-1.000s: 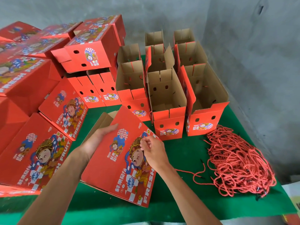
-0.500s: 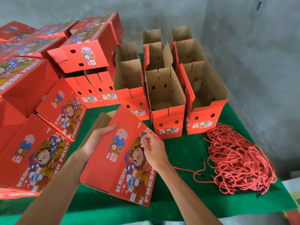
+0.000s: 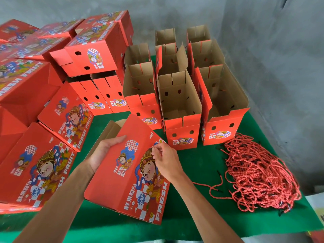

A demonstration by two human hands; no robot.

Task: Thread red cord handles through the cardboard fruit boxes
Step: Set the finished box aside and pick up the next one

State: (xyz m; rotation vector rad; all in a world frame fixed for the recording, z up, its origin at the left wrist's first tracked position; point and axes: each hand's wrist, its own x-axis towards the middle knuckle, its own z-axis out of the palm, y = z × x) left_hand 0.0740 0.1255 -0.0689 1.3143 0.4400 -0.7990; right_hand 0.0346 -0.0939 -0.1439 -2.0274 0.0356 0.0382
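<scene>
Two hands on a red box (image 3: 112, 183) printed "FRESH", left hand (image 3: 103, 153) flat along its edge, right hand (image 3: 168, 162) fingers curled at the top edge, whether pinching anything unclear, cord pile (image 3: 259, 174) beside on green table (image 3: 192, 216).

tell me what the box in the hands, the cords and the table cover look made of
Box: cardboard, judging by the plain brown inside of the open boxes behind; outside printed red, slightly glossy.
Cords: red twisted fibre rope with dark tips, likely synthetic.
Table cover: green, matte and fuzzy-looking, perhaps felt.
</scene>
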